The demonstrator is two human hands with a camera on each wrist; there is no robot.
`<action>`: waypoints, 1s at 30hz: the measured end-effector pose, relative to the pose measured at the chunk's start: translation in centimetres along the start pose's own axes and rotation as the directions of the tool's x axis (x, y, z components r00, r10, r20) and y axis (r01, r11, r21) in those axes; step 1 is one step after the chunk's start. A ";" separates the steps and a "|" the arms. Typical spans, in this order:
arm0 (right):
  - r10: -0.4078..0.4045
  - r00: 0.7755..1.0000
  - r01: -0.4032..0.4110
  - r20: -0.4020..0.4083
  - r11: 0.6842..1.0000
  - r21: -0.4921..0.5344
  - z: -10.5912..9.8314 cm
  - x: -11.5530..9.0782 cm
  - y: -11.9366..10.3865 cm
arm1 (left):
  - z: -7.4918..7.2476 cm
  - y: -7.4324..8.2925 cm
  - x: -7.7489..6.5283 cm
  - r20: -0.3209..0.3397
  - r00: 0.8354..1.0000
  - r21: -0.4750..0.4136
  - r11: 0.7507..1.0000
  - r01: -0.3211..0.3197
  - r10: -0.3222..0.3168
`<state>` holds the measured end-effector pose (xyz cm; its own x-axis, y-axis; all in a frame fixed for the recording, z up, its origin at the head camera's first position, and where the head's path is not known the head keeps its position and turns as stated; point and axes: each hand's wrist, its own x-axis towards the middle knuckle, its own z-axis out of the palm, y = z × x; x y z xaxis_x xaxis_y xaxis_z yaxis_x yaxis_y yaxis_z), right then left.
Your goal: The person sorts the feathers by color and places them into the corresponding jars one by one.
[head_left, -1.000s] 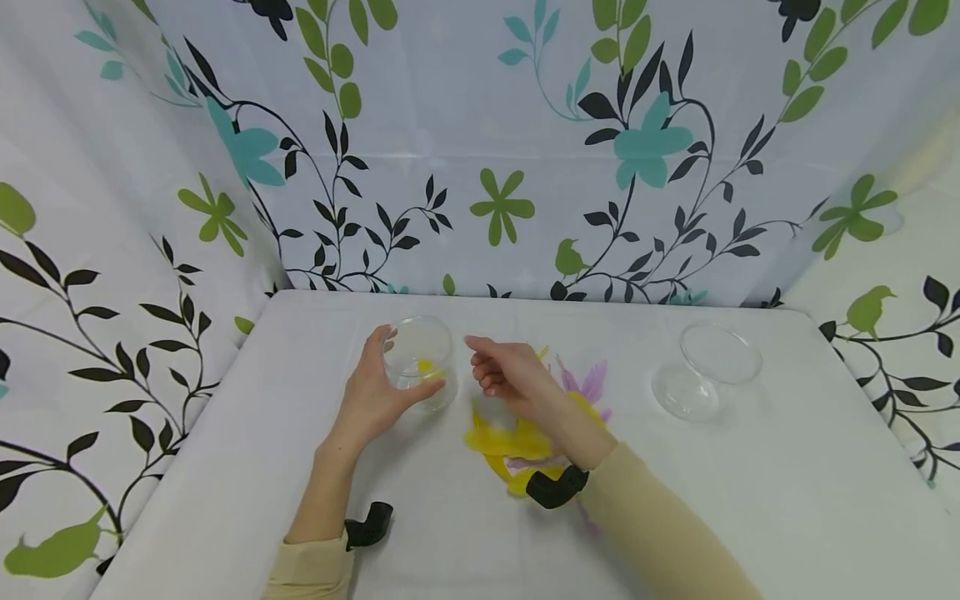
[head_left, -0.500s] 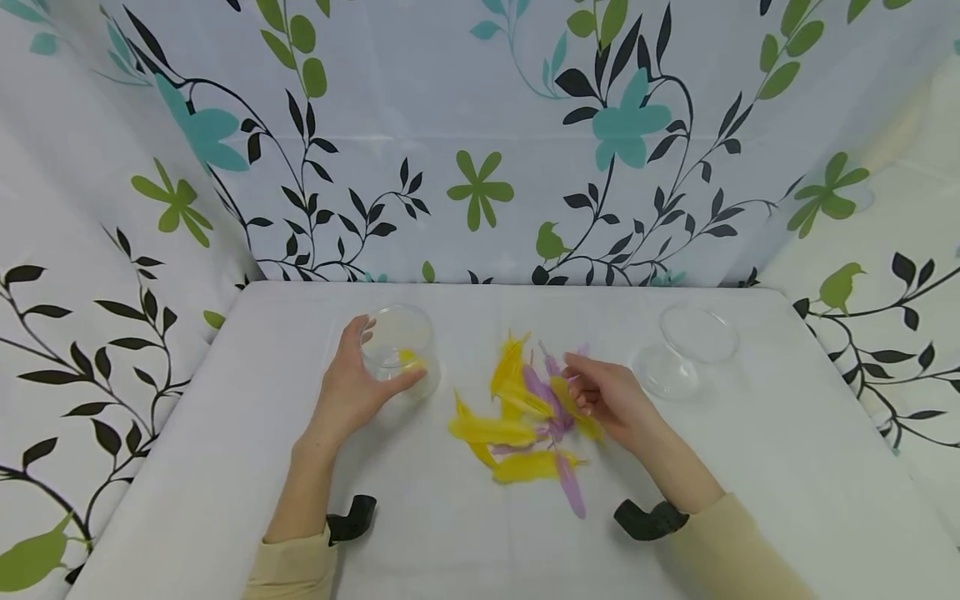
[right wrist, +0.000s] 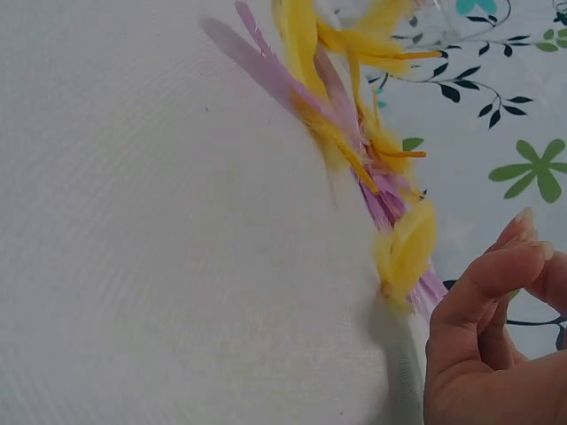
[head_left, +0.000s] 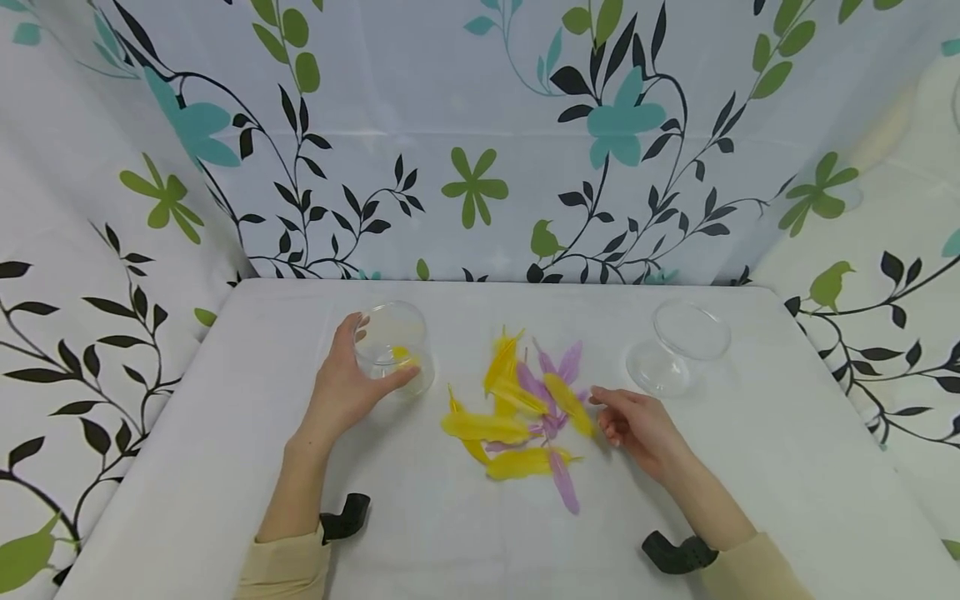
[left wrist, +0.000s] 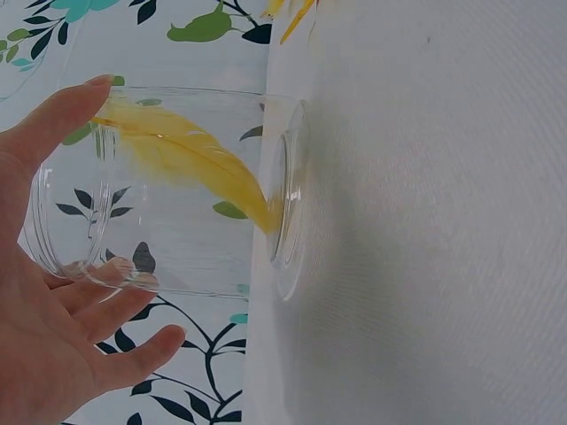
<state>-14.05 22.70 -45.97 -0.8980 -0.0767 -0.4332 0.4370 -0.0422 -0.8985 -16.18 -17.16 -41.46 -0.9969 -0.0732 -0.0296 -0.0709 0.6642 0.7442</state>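
My left hand (head_left: pixel 347 379) grips a clear cylindrical jar (left wrist: pixel 190 252) standing upright on the white table. One yellow feather (left wrist: pixel 190 155) is inside it, seen through the wall in the left wrist view. To the right of the jar lies a loose pile of yellow feathers (head_left: pixel 487 427) and purple feathers (head_left: pixel 564 482), overlapping each other. My right hand (head_left: pixel 643 435) hovers just right of the pile, near a yellow feather (right wrist: pixel 412 248). Its fingers are loosely bent, and nothing shows between them.
A second clear jar (head_left: pixel 692 357) stands on the table (head_left: pixel 465 542) at the back right. A leaf-patterned curtain (head_left: pixel 375 108) hangs behind the table and along both sides. Black wrist mounts (head_left: pixel 345 517) are on both forearms.
My right hand has moved right, from beside the held jar, across the feathers to their right side. The left hand keeps its grip on the jar. The head view has shifted slightly.
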 end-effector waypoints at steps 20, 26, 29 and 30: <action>-0.049 0.998 0.047 -0.030 0.996 -0.072 0.0 -0.1 1.0 | 0.1 -0.1 0.0 -0.011 1.000 0.012 1.000 0.000 0.000; -0.063 0.997 0.056 -0.046 0.989 -0.134 0.2 -0.1 1.3 | 0.2 -0.1 0.0 -0.011 1.000 0.011 1.000 -0.008 0.008; -0.084 0.995 0.074 -0.049 0.981 -0.178 0.4 -0.1 1.3 | 0.2 -0.1 0.0 -0.013 1.000 0.010 1.000 -0.012 0.012; -0.091 0.995 0.079 -0.048 0.977 -0.200 0.5 -0.1 1.3 | 0.2 -0.1 0.1 -0.013 1.000 0.011 1.000 -0.012 0.013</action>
<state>-13.38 22.19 -47.08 -0.9353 -0.0245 -0.3529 0.3454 0.1518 -0.9261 -16.22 -17.15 -41.68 -0.9971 -0.0749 -0.0112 -0.0588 0.6729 0.7374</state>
